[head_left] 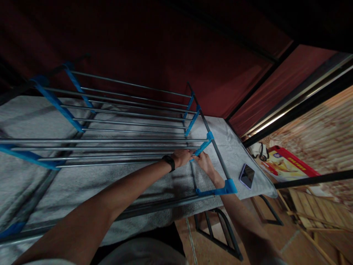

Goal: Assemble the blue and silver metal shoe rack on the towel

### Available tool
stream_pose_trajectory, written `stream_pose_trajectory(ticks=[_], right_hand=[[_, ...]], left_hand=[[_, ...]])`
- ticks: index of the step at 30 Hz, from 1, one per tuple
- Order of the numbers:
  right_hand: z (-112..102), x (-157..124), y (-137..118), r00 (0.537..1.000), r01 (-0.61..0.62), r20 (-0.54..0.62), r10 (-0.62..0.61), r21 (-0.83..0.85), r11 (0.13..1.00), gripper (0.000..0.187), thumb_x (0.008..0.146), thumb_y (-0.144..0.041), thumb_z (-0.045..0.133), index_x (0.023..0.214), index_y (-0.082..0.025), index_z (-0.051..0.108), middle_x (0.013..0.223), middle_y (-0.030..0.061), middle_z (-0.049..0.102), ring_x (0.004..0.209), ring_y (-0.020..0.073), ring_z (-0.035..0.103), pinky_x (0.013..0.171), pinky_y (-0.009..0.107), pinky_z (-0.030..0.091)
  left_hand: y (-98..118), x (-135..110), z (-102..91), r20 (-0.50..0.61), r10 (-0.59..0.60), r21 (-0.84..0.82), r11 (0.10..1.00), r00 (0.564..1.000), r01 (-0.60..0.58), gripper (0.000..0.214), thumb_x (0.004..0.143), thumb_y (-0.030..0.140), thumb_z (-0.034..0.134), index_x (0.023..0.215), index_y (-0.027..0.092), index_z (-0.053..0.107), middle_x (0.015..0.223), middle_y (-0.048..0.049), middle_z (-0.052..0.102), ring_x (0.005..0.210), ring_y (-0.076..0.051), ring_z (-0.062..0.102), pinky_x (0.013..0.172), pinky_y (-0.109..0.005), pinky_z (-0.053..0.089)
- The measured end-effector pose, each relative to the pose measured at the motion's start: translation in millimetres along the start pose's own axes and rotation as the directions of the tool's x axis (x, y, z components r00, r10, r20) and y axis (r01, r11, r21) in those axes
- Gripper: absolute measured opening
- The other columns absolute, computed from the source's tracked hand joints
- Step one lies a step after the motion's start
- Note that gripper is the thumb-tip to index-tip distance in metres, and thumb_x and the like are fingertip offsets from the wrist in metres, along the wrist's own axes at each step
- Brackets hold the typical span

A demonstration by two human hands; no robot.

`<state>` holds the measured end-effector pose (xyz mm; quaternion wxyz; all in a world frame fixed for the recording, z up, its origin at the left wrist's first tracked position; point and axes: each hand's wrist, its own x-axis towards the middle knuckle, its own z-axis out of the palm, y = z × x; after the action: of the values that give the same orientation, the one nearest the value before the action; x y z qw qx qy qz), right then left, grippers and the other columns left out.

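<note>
A rack of grey metal rods and blue plastic brackets lies across the grey cloth, its tiers running left to right. My left hand, with a black band at the wrist, is closed around the right end of a lower metal rod. Close against it, my right hand grips the lower end of a blue bracket, where rod and bracket meet. My fingers partly hide that joint. Below my right wrist, another blue bracket sits at the front corner of the dark side pole.
Grey cloth covers the surface under the rack. A phone lies on it at the right. Beyond are a red printed box, a dark metal frame and a wooden folding chair. A dark red curtain hangs behind.
</note>
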<state>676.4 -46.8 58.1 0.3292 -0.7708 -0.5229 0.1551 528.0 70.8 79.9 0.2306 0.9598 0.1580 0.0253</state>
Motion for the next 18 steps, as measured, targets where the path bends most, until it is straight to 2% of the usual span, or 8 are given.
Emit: stream_pose_trajectory(ticks=[3,7,12,18], right_hand=[[0.2,-0.8,0.5,1.0,0.002,-0.004,-0.002,0.008,1.0,0.019,0.093,-0.032,0.059,0.107,-0.02,0.062,0.108,0.01,0.076,0.104,0.0291,0.071,0.09,0.041,0.055],[-1.4,-1.2,-1.5,1.0,-0.017,0.006,0.017,0.02,1.0,0.014,0.091,-0.03,0.063,0.102,-0.022,0.062,0.108,0.0115,0.076,0.103,0.0302,0.071,0.091,0.038,0.054],[-1.6,-2.1,-1.2,1.0,0.013,-0.006,-0.012,0.046,0.999,0.016,0.091,-0.031,0.064,0.103,-0.022,0.062,0.108,0.0126,0.076,0.103,0.0311,0.071,0.09,0.038,0.053],[0.1,-0.4,1.6,1.0,0.007,-0.009,-0.006,0.047,0.999,0.018,0.088,-0.026,0.063,0.106,-0.022,0.064,0.105,0.0088,0.076,0.099,0.0288,0.072,0.086,0.036,0.054]], left_hand=[[1.4,-6.1,-2.3,0.018,-0.047,0.131,0.99,0.999,0.044,0.032,0.104,0.033,0.046,0.127,0.018,0.062,0.12,-0.014,0.072,0.113,-0.028,0.068,0.095,-0.037,0.052],[2.2,-10.9,-6.0,0.043,-0.05,0.151,0.988,0.998,0.043,0.027,0.105,0.031,0.044,0.12,0.019,0.063,0.117,-0.0123,0.072,0.111,-0.026,0.069,0.091,-0.034,0.053],[2.0,-9.5,-6.5,0.062,-0.037,0.194,0.981,0.997,0.025,0.027,0.105,0.027,0.041,0.12,0.017,0.061,0.116,-0.0136,0.072,0.11,-0.027,0.069,0.089,-0.037,0.053],[0.8,-9.8,-5.3,0.071,-0.024,0.227,0.974,0.997,0.008,0.026,0.104,0.023,0.04,0.121,0.018,0.059,0.117,-0.0148,0.071,0.11,-0.029,0.069,0.088,-0.038,0.053]])
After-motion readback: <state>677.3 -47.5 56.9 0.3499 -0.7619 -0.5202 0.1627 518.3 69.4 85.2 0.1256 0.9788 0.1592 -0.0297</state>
